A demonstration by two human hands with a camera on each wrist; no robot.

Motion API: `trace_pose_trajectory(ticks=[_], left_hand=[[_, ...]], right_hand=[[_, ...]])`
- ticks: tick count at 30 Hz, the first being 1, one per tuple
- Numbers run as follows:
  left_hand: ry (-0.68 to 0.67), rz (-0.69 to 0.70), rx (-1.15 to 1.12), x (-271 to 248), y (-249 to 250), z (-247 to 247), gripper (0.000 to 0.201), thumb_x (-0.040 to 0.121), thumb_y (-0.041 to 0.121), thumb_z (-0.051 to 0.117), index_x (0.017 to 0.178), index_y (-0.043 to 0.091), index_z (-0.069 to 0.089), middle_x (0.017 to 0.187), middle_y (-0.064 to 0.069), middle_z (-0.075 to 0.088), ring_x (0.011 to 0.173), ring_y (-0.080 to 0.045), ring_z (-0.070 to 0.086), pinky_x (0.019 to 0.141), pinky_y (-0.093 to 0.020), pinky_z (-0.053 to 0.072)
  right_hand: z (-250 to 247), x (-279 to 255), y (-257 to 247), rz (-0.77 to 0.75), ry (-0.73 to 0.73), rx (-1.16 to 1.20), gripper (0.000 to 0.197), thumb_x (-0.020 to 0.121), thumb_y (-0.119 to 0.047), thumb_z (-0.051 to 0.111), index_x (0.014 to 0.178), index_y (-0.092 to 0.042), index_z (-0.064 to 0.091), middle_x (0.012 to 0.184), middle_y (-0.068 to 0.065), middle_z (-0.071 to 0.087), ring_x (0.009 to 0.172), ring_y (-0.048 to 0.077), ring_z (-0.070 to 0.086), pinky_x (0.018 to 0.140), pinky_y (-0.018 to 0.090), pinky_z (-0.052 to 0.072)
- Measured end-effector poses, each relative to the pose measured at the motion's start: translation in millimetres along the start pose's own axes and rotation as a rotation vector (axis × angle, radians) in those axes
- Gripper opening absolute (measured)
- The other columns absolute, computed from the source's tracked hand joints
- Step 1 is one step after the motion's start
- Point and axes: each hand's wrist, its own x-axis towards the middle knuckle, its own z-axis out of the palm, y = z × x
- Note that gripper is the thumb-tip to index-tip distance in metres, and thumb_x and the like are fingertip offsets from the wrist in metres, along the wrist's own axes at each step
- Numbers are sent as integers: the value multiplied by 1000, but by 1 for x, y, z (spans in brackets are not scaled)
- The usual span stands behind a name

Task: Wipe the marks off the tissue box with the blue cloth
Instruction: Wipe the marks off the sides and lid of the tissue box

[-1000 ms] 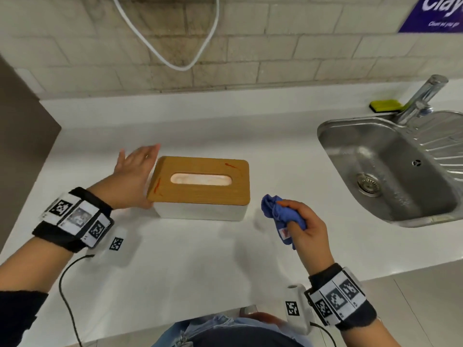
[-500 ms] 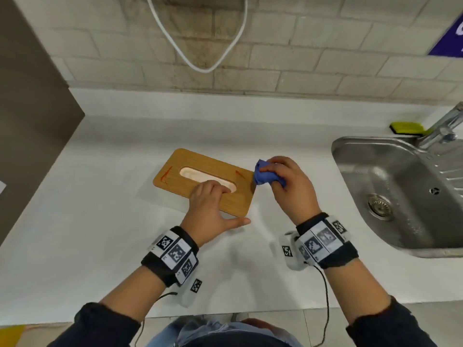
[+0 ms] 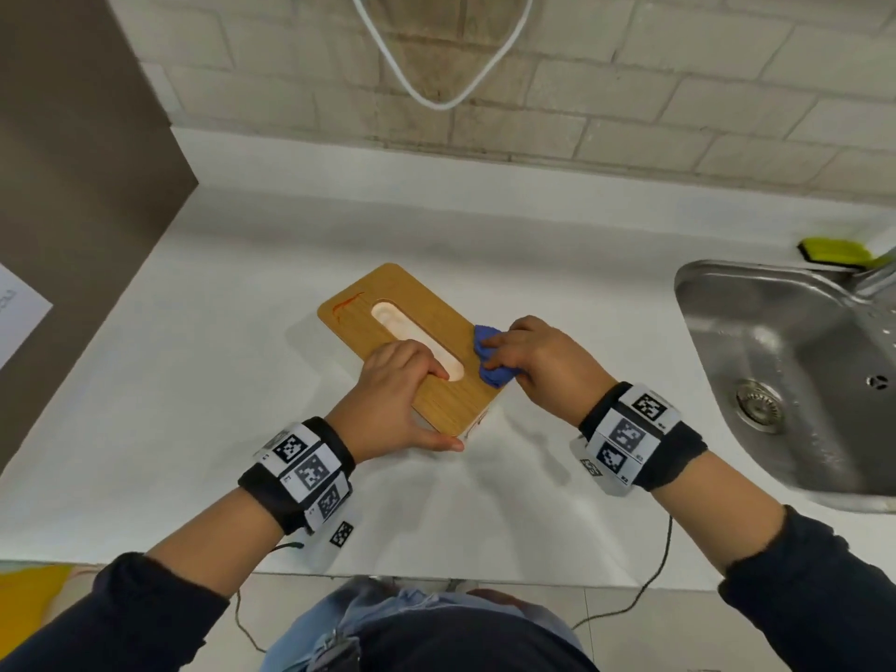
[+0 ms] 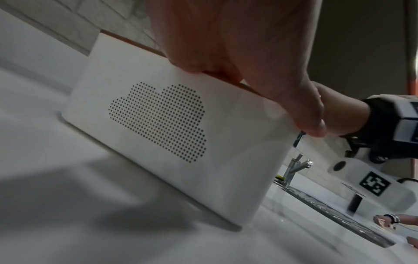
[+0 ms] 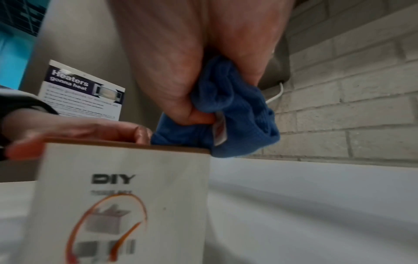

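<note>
My left hand (image 3: 397, 405) clamps the near end of the tissue box (image 3: 426, 341): fingers curled over the wooden lid with a fingertip at the slot's edge, thumb pressed along the box's near edge. The box sits askew on the white counter (image 3: 194, 429), roughly midway between the counter's front edge and the back wall, well left of the sink (image 3: 776, 380). My right hand (image 3: 543, 366) has its fingers bunched tight round the blue cloth (image 3: 489, 358), pressing the wad down on the lid's right edge near the near corner. A red mark (image 3: 345, 303) shows on the lid's far left corner, uncovered. On the box's end face, orange-red strokes (image 5: 108, 223) curve across the printed label, though that view is blurred, so I can't be sure of their outline.
</note>
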Motion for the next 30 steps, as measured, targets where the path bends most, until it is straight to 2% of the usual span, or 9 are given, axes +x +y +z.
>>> trace_pose_trajectory(ticks=[5, 7, 10, 13, 18, 22, 26, 28, 30], left_hand=[[-3, -8, 31, 0, -1, 2, 80, 47, 75, 64, 107, 23, 50, 106, 9, 44, 103, -5, 34, 93, -25, 21], [-10, -6, 34, -1, -2, 2, 79, 48, 74, 65, 107, 23, 50, 108, 7, 46, 106, -11, 39, 94, -26, 21], [-19, 5, 44, 0, -2, 2, 79, 49, 73, 64, 108, 23, 50, 110, 4, 49, 108, -15, 41, 94, -25, 21], [-26, 3, 45, 1, -2, 0, 79, 49, 74, 63, 108, 23, 50, 111, 3, 50, 108, -16, 42, 94, -27, 24], [-7, 10, 40, 1, -3, 2, 78, 49, 73, 63, 107, 23, 50, 110, 3, 50, 108, -16, 43, 91, -23, 21], [30, 11, 57, 1, -5, 5, 74, 48, 70, 65, 103, 22, 51, 105, 3, 51, 103, -15, 44, 87, -19, 20], [31, 33, 50, -1, -2, 2, 69, 49, 62, 67, 102, 21, 52, 103, 4, 50, 100, -10, 39, 90, -24, 25], [-26, 65, 25, -7, -5, -9, 66, 51, 57, 68, 105, 22, 51, 107, 6, 49, 102, -6, 34, 96, -31, 30], [-133, 112, -23, -21, -18, -25, 65, 55, 49, 71, 112, 25, 51, 116, 8, 48, 113, -6, 32, 106, -29, 23]], right_hand=[[-10, -34, -14, -21, -97, -75, 29, 69, -5, 39, 61, -13, 66, 73, 2, 72, 64, 29, 56, 53, 38, 52], [-19, -46, -20, 93, 28, 32, 34, 69, -9, 33, 65, -16, 66, 73, -2, 70, 68, 22, 58, 60, 34, 52], [-26, -40, -22, 395, 362, 451, 35, 74, 9, 41, 82, -15, 65, 86, -7, 65, 81, 5, 59, 75, 15, 48], [-18, -18, -21, 634, 483, 695, 44, 76, 17, 42, 84, -24, 57, 88, -11, 60, 80, 10, 58, 70, 14, 48], [3, -1, -26, 443, 266, 468, 32, 71, 16, 49, 86, -6, 66, 83, 2, 69, 68, 1, 55, 67, 5, 42], [7, -13, -35, 309, 133, 329, 33, 71, 9, 47, 84, -14, 68, 74, -26, 52, 80, 23, 52, 68, 24, 43], [-11, -34, -47, 282, -48, 299, 30, 69, 11, 49, 80, -11, 67, 71, -14, 56, 78, 26, 56, 68, 40, 50], [-18, -41, -48, 260, 32, 299, 34, 69, 7, 43, 81, -16, 66, 77, -12, 61, 80, 23, 55, 70, 42, 50], [-23, -38, -45, 184, 142, 181, 41, 70, 2, 34, 86, -23, 62, 92, -10, 67, 89, 25, 53, 76, 39, 48]])
